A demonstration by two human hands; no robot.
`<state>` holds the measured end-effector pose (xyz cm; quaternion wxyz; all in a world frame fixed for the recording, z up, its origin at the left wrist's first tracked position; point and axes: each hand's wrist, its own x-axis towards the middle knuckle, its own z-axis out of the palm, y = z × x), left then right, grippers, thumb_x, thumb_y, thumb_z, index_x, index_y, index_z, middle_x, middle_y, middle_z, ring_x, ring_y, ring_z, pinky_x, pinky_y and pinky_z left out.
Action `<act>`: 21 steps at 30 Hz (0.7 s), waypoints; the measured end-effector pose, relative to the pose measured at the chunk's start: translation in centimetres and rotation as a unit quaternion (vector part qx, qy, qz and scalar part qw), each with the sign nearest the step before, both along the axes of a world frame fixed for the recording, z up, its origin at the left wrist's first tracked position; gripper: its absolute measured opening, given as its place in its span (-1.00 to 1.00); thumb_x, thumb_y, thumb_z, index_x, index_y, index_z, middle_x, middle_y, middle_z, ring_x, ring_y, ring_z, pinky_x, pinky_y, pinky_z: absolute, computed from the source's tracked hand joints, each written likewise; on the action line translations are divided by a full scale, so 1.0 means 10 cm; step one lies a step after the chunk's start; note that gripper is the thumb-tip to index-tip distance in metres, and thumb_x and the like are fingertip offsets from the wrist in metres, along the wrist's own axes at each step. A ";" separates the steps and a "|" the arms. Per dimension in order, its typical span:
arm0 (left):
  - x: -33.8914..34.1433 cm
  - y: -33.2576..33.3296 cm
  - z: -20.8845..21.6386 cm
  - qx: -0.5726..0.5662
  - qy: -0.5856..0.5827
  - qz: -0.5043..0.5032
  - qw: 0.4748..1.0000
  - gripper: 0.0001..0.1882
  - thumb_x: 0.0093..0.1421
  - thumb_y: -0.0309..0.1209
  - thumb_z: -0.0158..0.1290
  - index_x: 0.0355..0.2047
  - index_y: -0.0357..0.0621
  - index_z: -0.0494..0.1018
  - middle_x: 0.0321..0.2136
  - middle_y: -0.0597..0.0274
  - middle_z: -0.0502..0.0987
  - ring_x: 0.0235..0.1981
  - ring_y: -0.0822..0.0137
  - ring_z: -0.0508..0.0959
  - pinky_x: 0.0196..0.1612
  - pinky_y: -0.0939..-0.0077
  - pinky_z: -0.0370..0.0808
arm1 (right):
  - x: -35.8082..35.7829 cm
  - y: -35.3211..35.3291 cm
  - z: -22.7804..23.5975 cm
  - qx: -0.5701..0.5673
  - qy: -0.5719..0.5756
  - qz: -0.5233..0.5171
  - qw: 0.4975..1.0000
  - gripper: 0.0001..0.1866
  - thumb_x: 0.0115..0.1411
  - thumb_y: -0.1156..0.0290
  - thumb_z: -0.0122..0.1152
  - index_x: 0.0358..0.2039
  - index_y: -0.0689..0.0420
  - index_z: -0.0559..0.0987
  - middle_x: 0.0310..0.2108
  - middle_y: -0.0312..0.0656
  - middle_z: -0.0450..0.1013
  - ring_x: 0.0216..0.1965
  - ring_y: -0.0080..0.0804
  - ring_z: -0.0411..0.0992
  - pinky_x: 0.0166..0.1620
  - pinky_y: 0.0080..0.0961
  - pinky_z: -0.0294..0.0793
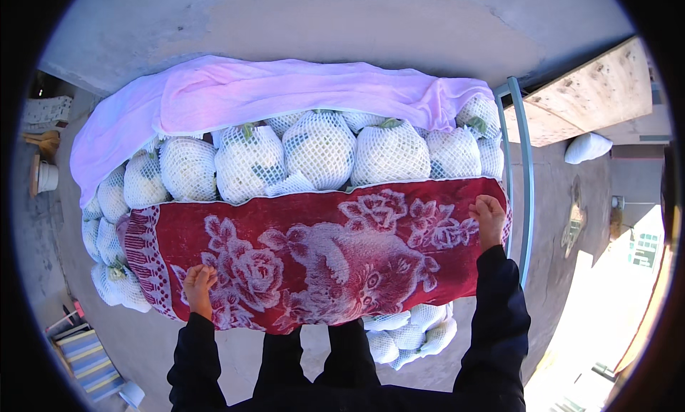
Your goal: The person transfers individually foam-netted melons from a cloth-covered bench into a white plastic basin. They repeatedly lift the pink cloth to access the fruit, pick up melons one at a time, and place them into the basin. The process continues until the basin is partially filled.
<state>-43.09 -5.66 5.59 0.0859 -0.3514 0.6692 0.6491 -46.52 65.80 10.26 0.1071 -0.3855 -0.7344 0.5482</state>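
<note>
A dark red towel [285,216] with a pale flower and animal pattern is spread over the near part of a heap of round produce [319,151] in white foam nets. Green bits show at the tops of some. Over the towel's left part, my left hand [199,280] is closed, fingertips together. My right hand [488,212] is likewise closed above the towel's right end, farther from me. Whether either one pinches the cloth, I cannot make out. A pale pink-lilac cloth [300,84] covers the far side of the heap.
A grey-blue metal rail [524,169] rises at the heap's right end, near a wooden board [585,91]. More netted produce [410,337] lies beside my legs. A white sack [588,148] is on the right, a striped item [90,362] at lower left.
</note>
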 end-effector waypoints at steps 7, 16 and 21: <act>-0.30 -0.01 0.05 0.029 0.012 -0.077 0.997 -0.82 0.32 -0.33 0.13 -0.17 -0.15 0.53 -0.25 0.27 0.60 -0.20 0.43 0.59 -0.05 0.46 0.56 | 1.34 -0.28 0.53 0.028 -0.036 -0.101 0.994 -0.85 0.31 0.51 0.15 -0.17 0.28 0.60 -0.36 -0.23 0.55 -0.39 -0.51 0.54 -0.33 -0.54 0.60; -0.54 0.10 -0.06 0.024 -0.010 -0.097 0.995 -0.85 0.29 -0.40 0.14 -0.18 -0.18 0.52 -0.30 0.31 0.58 -0.25 0.46 0.59 -0.18 0.55 0.57 | 2.19 -0.54 0.46 0.007 -0.080 -0.088 0.993 -0.82 0.28 0.47 0.17 -0.15 0.27 0.56 -0.40 -0.26 0.51 -0.43 -0.52 0.50 -0.35 -0.56 0.54; -0.83 0.06 -0.18 -0.003 0.015 -0.100 0.995 -0.82 0.27 -0.41 0.15 -0.16 -0.20 0.52 -0.30 0.32 0.58 -0.29 0.49 0.57 -0.25 0.58 0.55 | 1.43 -0.66 0.21 0.036 -0.037 -0.020 0.998 -0.78 0.19 0.52 0.24 -0.14 0.27 0.57 -0.41 -0.27 0.52 -0.45 -0.50 0.49 -0.38 -0.55 0.52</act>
